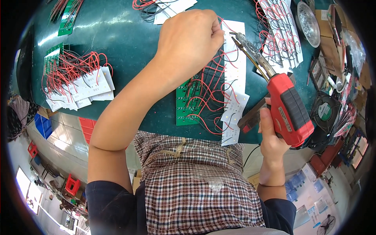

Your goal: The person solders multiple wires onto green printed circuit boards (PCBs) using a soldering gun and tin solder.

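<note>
My right hand (271, 139) grips a red and black soldering gun (290, 111) by its handle. The gun's metal tip points up and left, over white LED strips (236, 74) laid in a column. My left hand (190, 39) is closed in a pinch at the upper left edge of that column; what its fingertips hold is hidden. Beneath my left forearm lie green circuit boards (187, 105), partly covered by the wrist. Red and black wires (211, 92) run from these boards to the white strips.
Wired white strips (92, 86) are heaped at the left of the green table (137, 51). More wired strips (280, 37) lie at the far right, beside a metal bowl (308, 24). A black fan (325, 111) stands right of the soldering gun. Green boards (67, 21) lie far left.
</note>
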### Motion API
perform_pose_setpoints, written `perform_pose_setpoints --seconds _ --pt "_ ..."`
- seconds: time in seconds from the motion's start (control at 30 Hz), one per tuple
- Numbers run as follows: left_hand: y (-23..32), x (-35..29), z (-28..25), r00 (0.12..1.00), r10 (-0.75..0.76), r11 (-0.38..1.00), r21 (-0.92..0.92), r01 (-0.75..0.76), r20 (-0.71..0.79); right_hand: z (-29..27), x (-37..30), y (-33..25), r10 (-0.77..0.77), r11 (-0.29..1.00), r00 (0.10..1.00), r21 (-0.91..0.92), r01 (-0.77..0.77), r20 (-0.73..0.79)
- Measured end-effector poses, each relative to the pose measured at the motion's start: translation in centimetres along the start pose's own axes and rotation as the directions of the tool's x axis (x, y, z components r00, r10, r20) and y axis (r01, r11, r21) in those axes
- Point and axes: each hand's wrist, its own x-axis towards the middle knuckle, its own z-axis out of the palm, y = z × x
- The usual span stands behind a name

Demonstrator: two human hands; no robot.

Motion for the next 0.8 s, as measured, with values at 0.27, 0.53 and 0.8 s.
perform_pose_setpoints --seconds 0.27,0.53,0.8 --pt "-0.4 -0.4 -0.2 0.997 0.059 0.994 -0.091 -0.063 -0.048 -0.1 -0.9 0.2 0.019 0.999 0.997 0.045 -0.015 -0.070" --pt "0.0 -0.8 -0.6 0.998 0.060 0.988 -0.143 -0.058 0.008 -0.2 -1.3 -0.2 0.068 0.998 0.996 0.018 -0.067 -0.054" --pt "0.0 -0.8 -0.3 0.996 0.087 0.994 -0.065 -0.088 -0.010 -0.3 -1.4 -0.7 0.162 0.986 0.987 0.044 -0.162 0.021"
